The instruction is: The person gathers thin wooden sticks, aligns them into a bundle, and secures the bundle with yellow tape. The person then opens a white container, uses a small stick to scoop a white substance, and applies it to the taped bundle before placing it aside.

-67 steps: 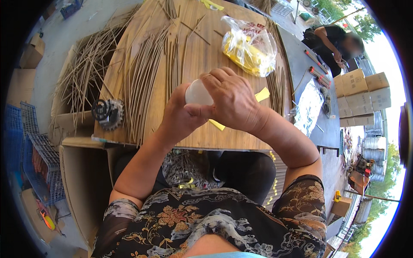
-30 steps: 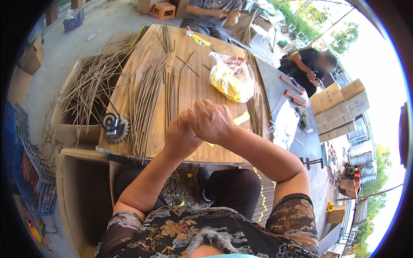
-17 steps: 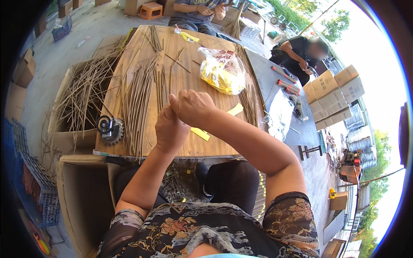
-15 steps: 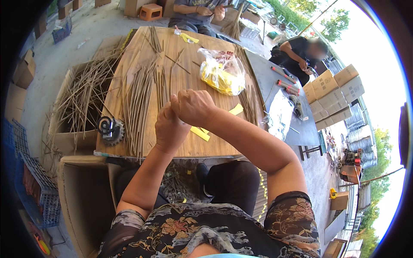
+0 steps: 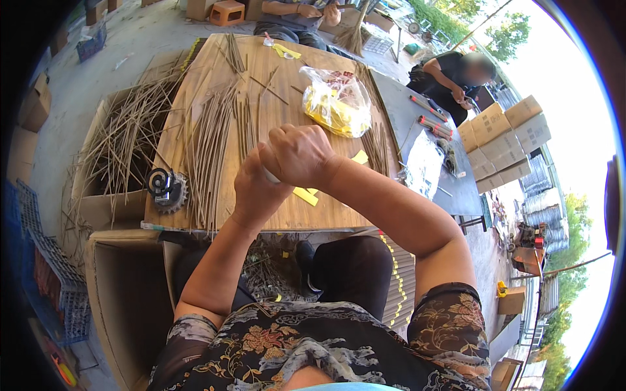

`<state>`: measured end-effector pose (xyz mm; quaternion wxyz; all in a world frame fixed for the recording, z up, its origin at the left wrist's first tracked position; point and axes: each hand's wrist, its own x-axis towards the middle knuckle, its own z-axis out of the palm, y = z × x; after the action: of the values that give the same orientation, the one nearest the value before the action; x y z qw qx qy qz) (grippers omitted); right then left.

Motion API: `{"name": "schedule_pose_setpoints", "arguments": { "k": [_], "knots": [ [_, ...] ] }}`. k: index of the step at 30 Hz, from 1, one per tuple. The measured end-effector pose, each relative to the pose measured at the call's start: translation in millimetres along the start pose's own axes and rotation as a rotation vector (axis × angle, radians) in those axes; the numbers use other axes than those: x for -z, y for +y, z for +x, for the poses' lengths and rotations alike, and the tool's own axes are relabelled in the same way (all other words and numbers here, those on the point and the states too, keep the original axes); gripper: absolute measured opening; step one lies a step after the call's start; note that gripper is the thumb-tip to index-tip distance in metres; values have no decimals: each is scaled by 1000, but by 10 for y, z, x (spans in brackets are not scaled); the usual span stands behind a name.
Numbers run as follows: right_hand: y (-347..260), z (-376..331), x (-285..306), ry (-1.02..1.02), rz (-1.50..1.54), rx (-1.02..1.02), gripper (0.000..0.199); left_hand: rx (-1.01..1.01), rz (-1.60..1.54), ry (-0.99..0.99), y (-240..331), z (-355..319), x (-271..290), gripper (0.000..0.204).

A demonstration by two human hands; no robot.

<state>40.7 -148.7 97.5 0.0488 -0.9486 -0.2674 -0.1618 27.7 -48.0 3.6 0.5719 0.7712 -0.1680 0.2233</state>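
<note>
My left hand (image 5: 256,186) and my right hand (image 5: 301,154) are pressed together above the middle of the wooden table (image 5: 274,218). Both are closed, the right one's knuckles turned up. A small pale bit shows between them, but what they grip is hidden. Thin brown sticks (image 5: 210,146) lie in a long bunch left of my hands. Yellow paper strips (image 5: 304,196) lie beside my right wrist. Beyond my hands sits a clear plastic bag (image 5: 336,112) with yellow pieces inside.
A black-and-metal device with a toothed wheel (image 5: 171,193) stands at the table's near left corner. Left of it, a cardboard box (image 5: 104,195) overflows with sticks. An open carton (image 5: 124,293) is by my left leg. Two people (image 5: 450,81) work beyond the table.
The whole view has shifted slightly. My two hands remain together, slightly turned, and a pale bit now shows between them.
</note>
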Motion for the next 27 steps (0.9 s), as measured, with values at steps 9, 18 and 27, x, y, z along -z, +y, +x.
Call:
{"name": "schedule_pose_setpoints", "arguments": {
  "k": [9,18,27],
  "knots": [
    [129,-118,164,113,91,351,27,-3,-265,-200,97,9,97,57],
    [190,-319,335,13,223,429,26,-164,-370,-326,51,-40,43,63],
    [22,-283,706,-533,62,49,43,83,-483,-444,-166,-216,-52,67]
  ]
}}
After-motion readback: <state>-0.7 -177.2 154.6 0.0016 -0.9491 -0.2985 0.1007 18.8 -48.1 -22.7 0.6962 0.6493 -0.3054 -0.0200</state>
